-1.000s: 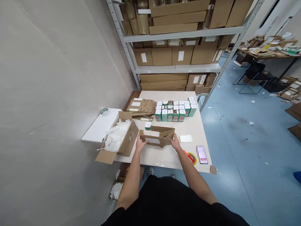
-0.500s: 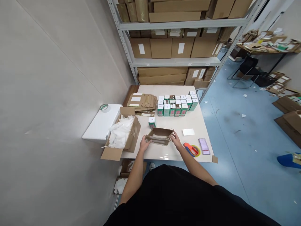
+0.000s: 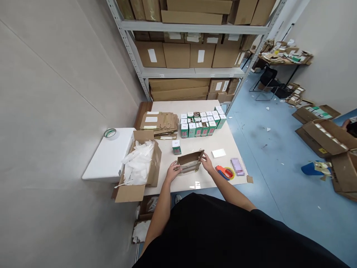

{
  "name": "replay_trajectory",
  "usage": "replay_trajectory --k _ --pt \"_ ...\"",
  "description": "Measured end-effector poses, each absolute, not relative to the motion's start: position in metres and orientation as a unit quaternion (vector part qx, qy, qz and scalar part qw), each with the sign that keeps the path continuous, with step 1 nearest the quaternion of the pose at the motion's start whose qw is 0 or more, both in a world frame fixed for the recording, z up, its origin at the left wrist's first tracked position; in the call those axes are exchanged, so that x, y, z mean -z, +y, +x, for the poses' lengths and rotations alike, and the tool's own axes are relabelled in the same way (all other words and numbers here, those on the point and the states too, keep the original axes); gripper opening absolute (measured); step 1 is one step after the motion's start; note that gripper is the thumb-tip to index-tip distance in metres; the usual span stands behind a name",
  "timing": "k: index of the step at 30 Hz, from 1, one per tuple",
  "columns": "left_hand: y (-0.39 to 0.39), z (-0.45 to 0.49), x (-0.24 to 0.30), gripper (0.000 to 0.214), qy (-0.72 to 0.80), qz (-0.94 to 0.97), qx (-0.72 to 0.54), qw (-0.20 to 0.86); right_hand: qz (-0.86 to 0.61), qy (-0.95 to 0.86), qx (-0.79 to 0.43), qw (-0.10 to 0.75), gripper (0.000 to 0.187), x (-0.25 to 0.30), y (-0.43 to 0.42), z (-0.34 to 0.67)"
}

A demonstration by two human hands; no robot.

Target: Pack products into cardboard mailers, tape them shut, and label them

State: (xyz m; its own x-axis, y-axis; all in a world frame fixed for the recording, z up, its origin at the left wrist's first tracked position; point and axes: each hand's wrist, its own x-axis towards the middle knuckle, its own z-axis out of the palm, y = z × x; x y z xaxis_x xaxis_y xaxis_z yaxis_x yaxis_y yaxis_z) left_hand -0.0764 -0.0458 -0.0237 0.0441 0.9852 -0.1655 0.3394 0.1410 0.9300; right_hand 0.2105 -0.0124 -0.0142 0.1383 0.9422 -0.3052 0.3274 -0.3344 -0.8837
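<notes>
Between my two hands is a small open cardboard box (image 3: 190, 163), tilted, with its hollow inside showing. My left hand (image 3: 173, 171) grips its left end, and my right hand (image 3: 206, 163) grips its right end. Just behind it stands a single small green and white box (image 3: 176, 147). Farther back, several green and white boxes (image 3: 198, 129) are grouped in rows. To the right of my right hand lie a white card (image 3: 219, 153) and a red-orange tape cutter (image 3: 222, 172) beside a yellow roll.
An open carton of white packing material (image 3: 139, 163) stands at the table's left. Flattened cardboard (image 3: 160, 123) is stacked at the back left. Metal shelving (image 3: 192, 72) with cartons rises behind the table (image 3: 167, 182). Open cartons and a blue bin (image 3: 311, 168) stand on the floor at right.
The view has turned toward the right, so the scene shifts left. The small cardboard box is more tilted, its right end higher; both hands still hold it. A person's hand appears at the far right.
</notes>
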Motion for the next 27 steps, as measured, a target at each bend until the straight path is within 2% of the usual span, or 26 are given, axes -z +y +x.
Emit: replay_trajectory --k 2,7,10,16,23,27 --pt "-0.039 -0.080 0.026 0.049 0.587 0.571 -0.330 0.470 -0.697 -0.477 -0.433 0.316 0.071 0.012 -0.010 0.207" --pt "-0.017 -0.085 0.024 0.115 0.596 0.593 -0.233 0.489 -0.732 -0.494 -0.385 0.268 0.067 0.001 -0.008 0.204" --pt "-0.009 -0.087 0.020 0.135 0.597 0.602 -0.197 0.493 -0.729 -0.516 -0.373 0.250 0.065 -0.002 -0.012 0.206" --pt "-0.007 -0.086 0.015 0.137 0.604 0.621 -0.157 0.474 -0.705 -0.563 -0.377 0.209 0.065 -0.004 -0.015 0.212" --pt "-0.009 -0.074 0.009 0.134 0.606 0.637 -0.135 0.456 -0.683 -0.566 -0.402 0.225 0.071 0.001 -0.018 0.215" --pt "-0.011 -0.070 0.007 0.132 0.609 0.639 -0.136 0.450 -0.690 -0.592 -0.362 0.208 0.076 0.000 -0.016 0.212"
